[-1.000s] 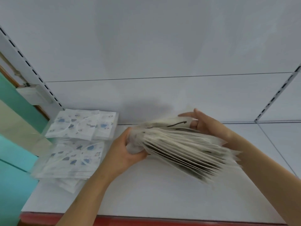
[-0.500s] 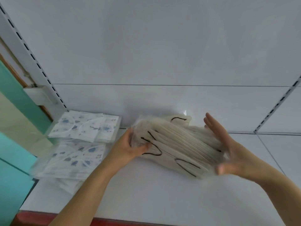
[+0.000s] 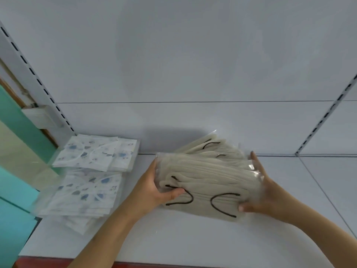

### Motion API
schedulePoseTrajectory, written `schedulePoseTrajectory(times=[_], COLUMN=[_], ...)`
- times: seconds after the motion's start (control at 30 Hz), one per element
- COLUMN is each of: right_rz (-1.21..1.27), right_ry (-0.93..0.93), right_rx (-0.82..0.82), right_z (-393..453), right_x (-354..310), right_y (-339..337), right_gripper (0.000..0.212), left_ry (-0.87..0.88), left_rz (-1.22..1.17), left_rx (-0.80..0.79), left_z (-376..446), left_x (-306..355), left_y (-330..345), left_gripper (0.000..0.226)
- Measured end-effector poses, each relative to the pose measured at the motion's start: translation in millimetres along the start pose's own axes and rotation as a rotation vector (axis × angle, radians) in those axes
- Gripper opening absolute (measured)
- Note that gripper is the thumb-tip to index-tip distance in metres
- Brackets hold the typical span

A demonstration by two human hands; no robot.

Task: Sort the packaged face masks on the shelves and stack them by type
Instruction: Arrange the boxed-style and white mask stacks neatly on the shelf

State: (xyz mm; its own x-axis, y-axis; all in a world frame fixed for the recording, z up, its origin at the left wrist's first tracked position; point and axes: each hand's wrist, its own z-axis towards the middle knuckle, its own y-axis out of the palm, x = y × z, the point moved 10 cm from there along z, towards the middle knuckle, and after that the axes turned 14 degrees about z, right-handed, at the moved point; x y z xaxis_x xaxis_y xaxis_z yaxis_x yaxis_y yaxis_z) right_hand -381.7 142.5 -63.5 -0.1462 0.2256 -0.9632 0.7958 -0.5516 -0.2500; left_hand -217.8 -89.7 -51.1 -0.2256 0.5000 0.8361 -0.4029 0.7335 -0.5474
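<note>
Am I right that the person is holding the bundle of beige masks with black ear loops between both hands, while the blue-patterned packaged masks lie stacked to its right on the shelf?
Not quite: the head view shows the blue-patterned packaged masks stacked to the left of the bundle of beige masks with black ear loops, not the right. The left hand and right hand do hold it on the white shelf.

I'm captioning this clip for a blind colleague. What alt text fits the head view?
Two hands, left hand and right hand, grip the ends of a stack of beige packaged masks with black ear loops on a white shelf. Two piles of blue-patterned packaged masks lie to its left.
</note>
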Motion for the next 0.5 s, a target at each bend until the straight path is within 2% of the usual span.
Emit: schedulePoseTrajectory(times=[0.07,0.17,0.23,0.27,0.37,0.43,0.5], right_rz=[0.023,0.001,0.047,0.059,0.019,-0.012,-0.055], right_ry=[0.001,-0.060,-0.112,-0.167,-0.254,-0.184,-0.095], right_rx=[-0.069,-0.135,-0.102,-0.078,-0.067,-0.128,-0.178], right_z=[20.0,33.4,31.0,26.1,15.6,17.2,18.9], right_x=[4.5,-18.6,-36.7,-46.2,-57.3,-40.4,-20.0], right_y=[5.4,3.9,-7.0,-13.9,-29.1,-24.2,-11.8], right_gripper=[0.153,0.123,0.115,0.118,0.135,0.144,0.143], left_ry=[0.016,0.075,0.165,0.209,0.221,0.166,0.100], left_rz=[-0.001,0.005,-0.009,-0.020,-0.005,0.006,0.051], left_rx=[-0.015,0.032,0.045,0.034,-0.064,-0.140,-0.180], left_z=[-1.0,-5.0,-9.4,-11.8,-14.2,-15.4,-16.5], left_x=[5.1,26.1,47.2,55.7,56.3,43.7,28.8], left_y=[3.1,-2.2,-7.5,-9.6,-7.7,1.9,10.5], left_gripper=[0.081,0.078,0.078,0.086,0.136,0.147,0.144])
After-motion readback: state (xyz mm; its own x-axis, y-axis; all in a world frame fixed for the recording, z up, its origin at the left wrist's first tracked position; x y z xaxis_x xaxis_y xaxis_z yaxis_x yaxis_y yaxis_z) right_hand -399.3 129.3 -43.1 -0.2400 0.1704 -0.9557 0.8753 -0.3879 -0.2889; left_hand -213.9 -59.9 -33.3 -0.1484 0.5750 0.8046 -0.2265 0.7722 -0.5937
